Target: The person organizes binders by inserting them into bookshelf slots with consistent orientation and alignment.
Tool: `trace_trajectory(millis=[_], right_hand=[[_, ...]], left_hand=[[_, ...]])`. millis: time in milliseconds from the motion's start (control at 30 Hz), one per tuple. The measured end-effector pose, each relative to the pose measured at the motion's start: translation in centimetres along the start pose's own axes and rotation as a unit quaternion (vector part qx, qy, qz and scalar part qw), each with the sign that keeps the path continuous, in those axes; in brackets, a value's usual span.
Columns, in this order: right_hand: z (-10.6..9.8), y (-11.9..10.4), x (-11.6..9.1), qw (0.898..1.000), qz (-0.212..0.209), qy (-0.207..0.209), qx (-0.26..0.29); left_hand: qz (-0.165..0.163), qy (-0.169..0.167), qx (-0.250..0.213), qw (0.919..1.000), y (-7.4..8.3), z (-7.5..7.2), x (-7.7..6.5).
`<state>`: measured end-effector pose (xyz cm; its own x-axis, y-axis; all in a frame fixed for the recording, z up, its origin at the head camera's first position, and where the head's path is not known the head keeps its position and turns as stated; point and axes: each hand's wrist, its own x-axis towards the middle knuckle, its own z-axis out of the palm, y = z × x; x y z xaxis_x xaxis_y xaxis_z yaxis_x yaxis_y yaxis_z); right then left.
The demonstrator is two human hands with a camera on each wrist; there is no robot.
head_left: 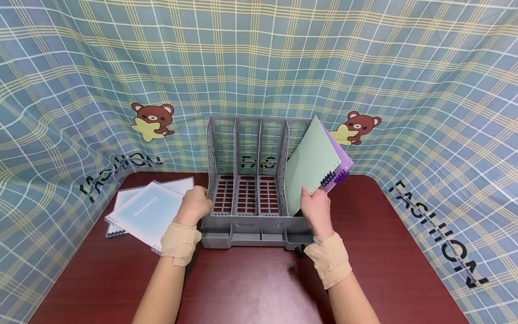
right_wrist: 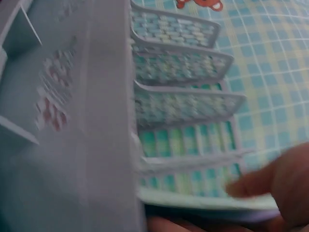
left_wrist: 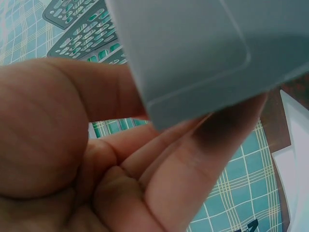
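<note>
A grey desktop file rack (head_left: 252,220) with several upright slots stands mid-table, a row of small trays along its front. My left hand (head_left: 195,204) holds its left side; in the left wrist view, thumb and fingers (left_wrist: 169,183) pinch the edge of a grey panel (left_wrist: 193,58). At the rightmost slot, my right hand (head_left: 315,206) grips a light green spiral notebook (head_left: 309,162) and a purple spiral notebook (head_left: 343,159) behind it. Both lean to the right and hide the rack's right wall. The right wrist view is blurred, with the thumb (right_wrist: 256,183) over the notebook's edge.
Left of the rack, a pale blue spiral notebook marked "freedom" (head_left: 149,207) lies over another notebook (head_left: 188,182) on the dark red table (head_left: 251,283). A checked cloth (head_left: 259,58) hangs around the back and sides. A small black object (head_left: 300,250) sits by the rack's front right corner.
</note>
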<state>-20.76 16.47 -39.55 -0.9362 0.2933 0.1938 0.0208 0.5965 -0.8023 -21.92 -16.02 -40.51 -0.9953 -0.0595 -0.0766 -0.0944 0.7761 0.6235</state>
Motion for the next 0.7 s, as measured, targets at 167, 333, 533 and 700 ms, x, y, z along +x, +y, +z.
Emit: trace_trajectory(millis=[167, 333, 533, 700], right_hand=[[-2.8, -0.5, 0.3, 0.99, -0.03, -0.089, -0.105], [-7.1, -1.0, -0.3, 0.98, -0.038, -0.155, -0.122], [-10.0, -3.4, -2.8, 0.983, -0.042, -0.177, -0.037], [-7.6, -6.1, -4.8, 0.983, -0.16, -0.089, -0.001]], left_hand=[[0.001, 0.001, 0.009, 1.0, -0.3, -0.5, -0.4], [0.021, 0.023, -0.002, 0.9995, -0.3, -1.6, -1.0], [0.076, 0.129, -0.016, 0.9885, -1.2, -3.8, -2.3], [0.102, 0.159, -0.004, 0.982, -2.5, -5.0, -3.2]])
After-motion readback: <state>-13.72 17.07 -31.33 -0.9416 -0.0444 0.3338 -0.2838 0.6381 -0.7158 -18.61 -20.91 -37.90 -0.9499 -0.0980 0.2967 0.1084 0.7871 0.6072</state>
